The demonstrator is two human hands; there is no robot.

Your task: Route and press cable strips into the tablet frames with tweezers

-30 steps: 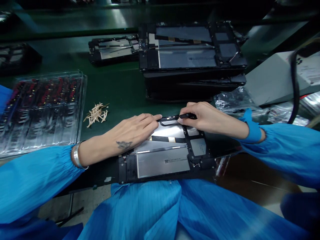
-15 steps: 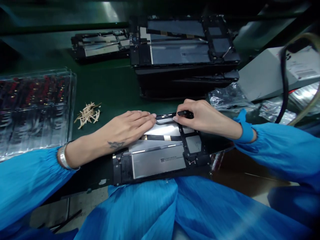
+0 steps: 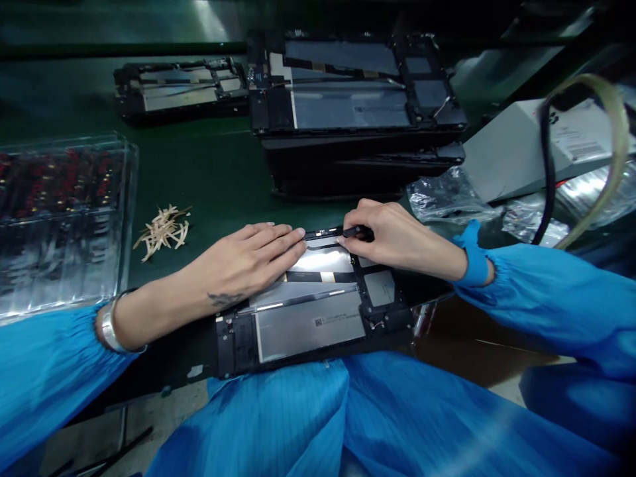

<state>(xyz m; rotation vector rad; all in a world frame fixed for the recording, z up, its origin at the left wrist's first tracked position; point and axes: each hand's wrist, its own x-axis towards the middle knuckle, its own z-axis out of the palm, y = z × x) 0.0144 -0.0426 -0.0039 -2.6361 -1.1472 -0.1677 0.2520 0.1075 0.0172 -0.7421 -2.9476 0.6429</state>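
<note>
An opened tablet-like device, its grey battery panels and black frame showing, lies near the table's front edge. My left hand rests flat across its upper left part, fingers stretched out and fingertips at the far edge. At that same far edge, my right hand pinches a short black tool. Its tip is hidden by my fingers, so its exact kind does not show. Between both hands runs a thin dark strip along the device's edge.
Similar opened devices are stacked behind my hands, with a smaller pile to their left. Small beige strips lie in a heap. Left stands a clear plastic tray of parts; right, a white box, plastic bags and a looped cable.
The whole view has shifted slightly, so everything appears a little further left. Both hands keep nearly the same places on the device, and the black tool is still in my right hand.
</note>
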